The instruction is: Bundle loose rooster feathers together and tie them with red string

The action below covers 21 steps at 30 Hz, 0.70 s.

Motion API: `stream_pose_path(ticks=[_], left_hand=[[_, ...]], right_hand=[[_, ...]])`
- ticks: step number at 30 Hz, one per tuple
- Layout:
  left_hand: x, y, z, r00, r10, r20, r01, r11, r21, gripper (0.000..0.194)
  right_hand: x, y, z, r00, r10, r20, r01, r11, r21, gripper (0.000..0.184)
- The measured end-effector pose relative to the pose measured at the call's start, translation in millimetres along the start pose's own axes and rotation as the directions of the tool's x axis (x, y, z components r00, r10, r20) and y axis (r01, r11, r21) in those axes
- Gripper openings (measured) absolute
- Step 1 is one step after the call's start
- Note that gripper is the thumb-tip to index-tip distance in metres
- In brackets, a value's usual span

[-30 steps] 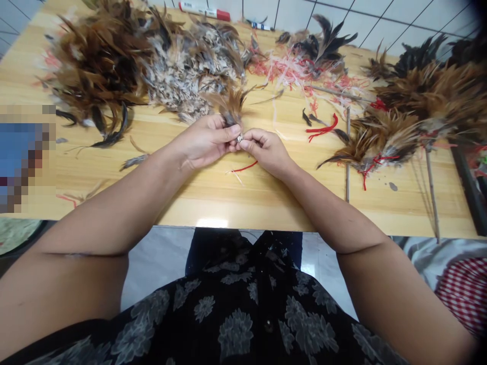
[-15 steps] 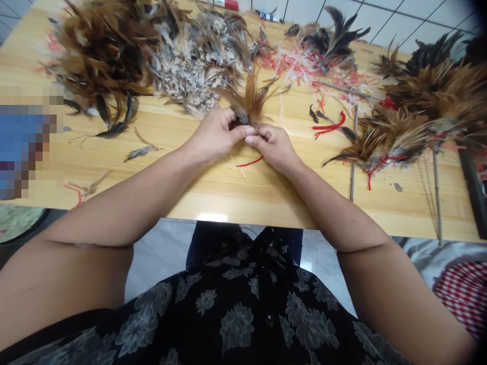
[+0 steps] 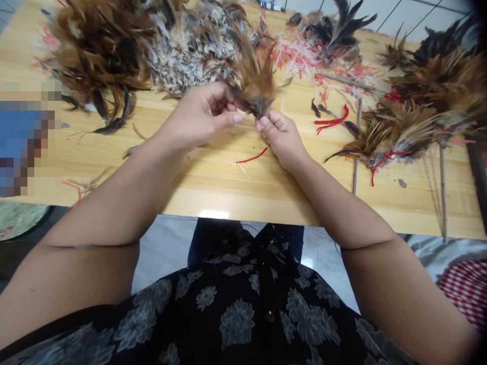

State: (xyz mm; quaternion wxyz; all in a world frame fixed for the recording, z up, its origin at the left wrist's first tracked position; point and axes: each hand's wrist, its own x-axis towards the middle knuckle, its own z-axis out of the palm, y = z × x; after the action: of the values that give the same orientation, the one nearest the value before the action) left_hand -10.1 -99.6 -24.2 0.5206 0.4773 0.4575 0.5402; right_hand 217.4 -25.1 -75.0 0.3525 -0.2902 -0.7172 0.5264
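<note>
My right hand (image 3: 283,134) is closed, pinching the quill ends of a small bunch of brown feathers (image 3: 256,76) between thumb and fingers. The bunch fans upward, away from me, with greyish down near its base. My left hand (image 3: 207,114) is at the bunch's left side, its thumb apart from the bent fingers. Its index fingertip is partly hidden by the feathers. Below the hands, a short red string (image 3: 253,156) lies on the wooden table (image 3: 213,190).
Brown feathers (image 3: 99,45) and a grey feather pile (image 3: 186,56) cover the far left. Shredded pink-white strips (image 3: 297,53) lie beyond my hands. To the right are tied feather bunches (image 3: 399,126), thin sticks (image 3: 443,192) and red strings (image 3: 333,121).
My left hand has drawn back to the left from the quill ends, and its thumb has parted from the right thumb. The feather bunch stays in my right hand, now more upright.
</note>
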Motion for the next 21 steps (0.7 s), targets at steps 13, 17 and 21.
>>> stream_pose_path(ticks=[13,17,21], left_hand=[[-12,50,-46.5,0.903,0.252,-0.349,0.161,0.555,0.816,0.014],[6,18,-61.6,0.943,0.172,-0.284,0.132,0.592,0.795,0.027],[17,-9,-73.0,0.968,0.172,-0.183,0.039,0.616,0.787,0.030]], right_hand=[[-1,9,-3,0.995,0.025,-0.099,-0.024,1.000,0.016,0.065],[-1,8,-2,0.994,0.013,-0.110,-0.010,1.000,0.024,0.067],[0,7,-2,0.994,0.011,-0.110,-0.008,0.999,0.031,0.070]])
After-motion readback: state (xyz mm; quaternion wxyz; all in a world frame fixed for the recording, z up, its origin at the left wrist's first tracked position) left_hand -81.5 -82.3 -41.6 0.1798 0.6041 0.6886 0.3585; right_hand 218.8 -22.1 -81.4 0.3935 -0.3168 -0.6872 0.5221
